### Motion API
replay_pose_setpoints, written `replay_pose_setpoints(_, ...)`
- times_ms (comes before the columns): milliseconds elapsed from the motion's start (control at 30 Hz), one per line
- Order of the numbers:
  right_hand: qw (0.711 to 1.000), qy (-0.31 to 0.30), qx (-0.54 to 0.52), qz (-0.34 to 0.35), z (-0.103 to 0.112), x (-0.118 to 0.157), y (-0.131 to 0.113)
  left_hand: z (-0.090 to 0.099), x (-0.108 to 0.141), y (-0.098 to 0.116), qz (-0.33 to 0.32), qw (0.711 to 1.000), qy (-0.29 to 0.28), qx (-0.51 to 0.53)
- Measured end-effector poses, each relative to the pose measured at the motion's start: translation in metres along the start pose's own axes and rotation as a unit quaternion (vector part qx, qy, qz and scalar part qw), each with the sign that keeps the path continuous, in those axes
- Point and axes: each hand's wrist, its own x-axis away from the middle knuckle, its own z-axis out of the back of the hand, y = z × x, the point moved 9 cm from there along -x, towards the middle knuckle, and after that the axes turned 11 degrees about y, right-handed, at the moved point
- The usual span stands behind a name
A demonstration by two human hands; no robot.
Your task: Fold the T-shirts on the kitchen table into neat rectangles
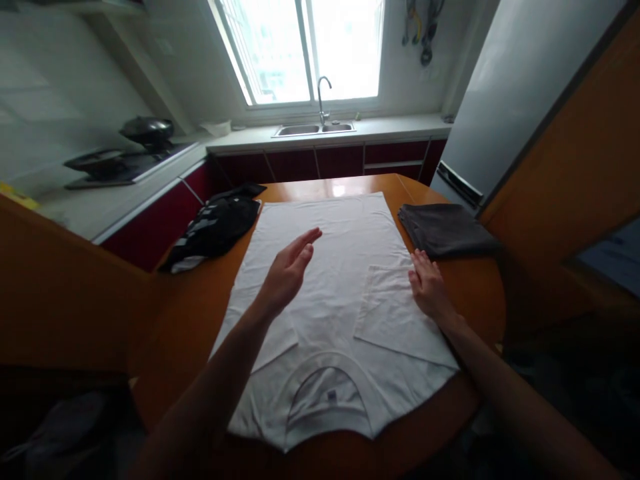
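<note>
A white T-shirt [330, 287] lies spread flat on a wooden table, its neckline toward me and its hem at the far side. Both sleeves are turned inward over the body; the right sleeve [390, 303] shows plainly, the left one is partly behind my forearm. My left hand [290, 267] is over the middle of the shirt, fingers stretched out and holding nothing; whether it touches the cloth I cannot tell. At the shirt's right edge, beside the folded sleeve, my right hand [427, 283] lies with fingers extended, gripping nothing.
Dark folded cloth [445, 229] lies on the right of the orange-brown table [473, 287]. A black garment [220, 223] is heaped at the left. Beyond are a counter with a sink [315, 129], a stove with pans [147, 130], and a fridge [490, 100].
</note>
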Motion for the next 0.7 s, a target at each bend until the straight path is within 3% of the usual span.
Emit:
replay_pose_setpoints(100, 1.000, -0.002, -0.018, -0.001, 0.001, 0.000, -0.004, 0.030, 0.004, -0.021, -0.015, 0.988, -0.021, -0.153)
replay_pose_setpoints(267, 0.997, -0.062, -0.010, 0.045, -0.009, 0.005, -0.028, 0.057, 0.035, -0.101, -0.030, 0.920, -0.079, -0.382)
replay_pose_setpoints(367, 0.989, -0.128, 0.003, 0.076, -0.027, 0.006, -0.045, 0.069, 0.051, -0.139, -0.031, 0.894, -0.067, -0.443)
replay_pose_setpoints(533, 0.980, -0.174, -0.032, 0.090, -0.051, -0.020, -0.063, 0.079, 0.056, -0.166, -0.031, 0.900, -0.009, -0.435)
replay_pose_setpoints(700, 0.970, -0.238, -0.012, 0.045, -0.075, -0.055, -0.058, 0.079, 0.054, -0.171, -0.035, 0.912, 0.006, -0.409)
